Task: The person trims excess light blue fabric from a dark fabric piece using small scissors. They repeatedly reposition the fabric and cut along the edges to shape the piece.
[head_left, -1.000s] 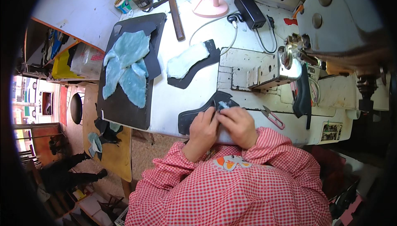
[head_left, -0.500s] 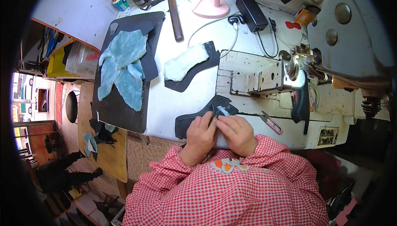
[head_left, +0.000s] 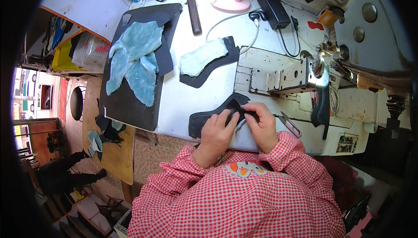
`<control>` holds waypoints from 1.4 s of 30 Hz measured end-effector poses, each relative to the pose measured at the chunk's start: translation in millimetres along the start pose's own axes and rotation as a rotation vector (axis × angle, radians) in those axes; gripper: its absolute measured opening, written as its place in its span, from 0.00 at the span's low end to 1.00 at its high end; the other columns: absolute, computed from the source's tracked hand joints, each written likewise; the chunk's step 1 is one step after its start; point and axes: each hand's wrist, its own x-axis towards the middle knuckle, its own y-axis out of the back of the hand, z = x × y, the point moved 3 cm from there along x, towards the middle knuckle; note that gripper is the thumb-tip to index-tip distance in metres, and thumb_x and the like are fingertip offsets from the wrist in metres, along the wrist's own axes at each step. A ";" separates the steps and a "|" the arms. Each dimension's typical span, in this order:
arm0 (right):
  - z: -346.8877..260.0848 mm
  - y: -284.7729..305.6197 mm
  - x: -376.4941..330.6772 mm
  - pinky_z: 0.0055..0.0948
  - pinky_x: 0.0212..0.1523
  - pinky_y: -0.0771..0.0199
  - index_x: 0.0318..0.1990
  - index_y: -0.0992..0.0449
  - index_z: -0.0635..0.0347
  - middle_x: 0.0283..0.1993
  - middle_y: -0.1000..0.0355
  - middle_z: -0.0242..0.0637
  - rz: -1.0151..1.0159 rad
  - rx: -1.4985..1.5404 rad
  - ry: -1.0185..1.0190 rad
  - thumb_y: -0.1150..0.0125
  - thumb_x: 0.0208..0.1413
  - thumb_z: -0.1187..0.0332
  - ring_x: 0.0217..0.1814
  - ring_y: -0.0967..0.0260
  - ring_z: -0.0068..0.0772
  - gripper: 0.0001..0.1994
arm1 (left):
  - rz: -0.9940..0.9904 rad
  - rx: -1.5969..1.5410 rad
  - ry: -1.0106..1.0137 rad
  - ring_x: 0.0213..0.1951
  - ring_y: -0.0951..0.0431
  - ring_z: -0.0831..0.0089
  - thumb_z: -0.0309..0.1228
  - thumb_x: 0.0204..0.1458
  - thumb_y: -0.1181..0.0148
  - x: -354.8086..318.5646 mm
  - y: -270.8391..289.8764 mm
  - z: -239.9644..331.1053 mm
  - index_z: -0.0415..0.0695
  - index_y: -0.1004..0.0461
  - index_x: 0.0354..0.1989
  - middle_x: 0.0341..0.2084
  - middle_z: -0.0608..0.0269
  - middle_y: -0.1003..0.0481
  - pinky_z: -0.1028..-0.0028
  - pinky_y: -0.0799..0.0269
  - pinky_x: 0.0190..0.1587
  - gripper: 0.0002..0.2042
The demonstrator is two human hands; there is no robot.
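A black curved shoe upper piece [head_left: 199, 122] lies at the front edge of the white table, its right end lifted and folded up between my hands. My left hand [head_left: 216, 132] rests over its near edge, thumb and fingers pinching the lifted part. Opposite it, my right hand [head_left: 263, 127] grips the raised right end between thumb and curled fingers. A pale bit shows below the fold between the hands; what it is, I cannot make out. Just right of my right hand lie thread snips [head_left: 291, 126] with pink handles.
A black board [head_left: 130, 116] carries light blue fluffy lining pieces [head_left: 139, 42]. White lining [head_left: 202, 57] lies on another black piece [head_left: 209, 74]. A hammer [head_left: 193, 13], pink stand [head_left: 230, 3] and black adapter [head_left: 273, 10] are behind. The sewing machine [head_left: 370, 33] stands at right.
My hands have moved slightly apart, the right one shifting rightward. The black piece's end is now folded up higher, and the light blue scrap by my fingers no longer shows clearly. The whole view has shifted.
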 end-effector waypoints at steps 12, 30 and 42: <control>-19.8 -7.2 -23.8 0.34 0.39 0.25 0.39 0.21 0.62 0.47 0.23 0.39 -0.138 -0.397 0.450 0.39 0.42 0.75 0.43 0.26 0.40 0.13 | 0.073 -0.078 0.000 0.31 0.27 0.61 0.24 0.41 0.39 -7.8 -0.3 -4.6 0.38 0.22 0.33 0.41 0.52 0.25 0.68 0.30 0.33 0.09; -14.0 -8.6 -24.1 0.34 0.39 0.22 0.40 0.21 0.62 0.48 0.23 0.40 -0.145 -0.322 0.439 0.40 0.43 0.74 0.44 0.25 0.40 0.13 | 0.055 -0.067 -0.020 0.31 0.28 0.61 0.25 0.42 0.38 -7.4 -0.7 -4.0 0.38 0.22 0.32 0.37 0.52 0.26 0.67 0.31 0.32 0.08; -21.3 -9.3 -25.8 0.33 0.40 0.21 0.41 0.22 0.63 0.48 0.23 0.41 -0.142 -0.347 0.554 0.39 0.42 0.71 0.45 0.25 0.39 0.15 | 0.053 -0.126 0.006 0.31 0.26 0.58 0.25 0.40 0.38 -13.2 2.7 -5.2 0.38 0.23 0.33 0.38 0.51 0.25 0.66 0.29 0.33 0.10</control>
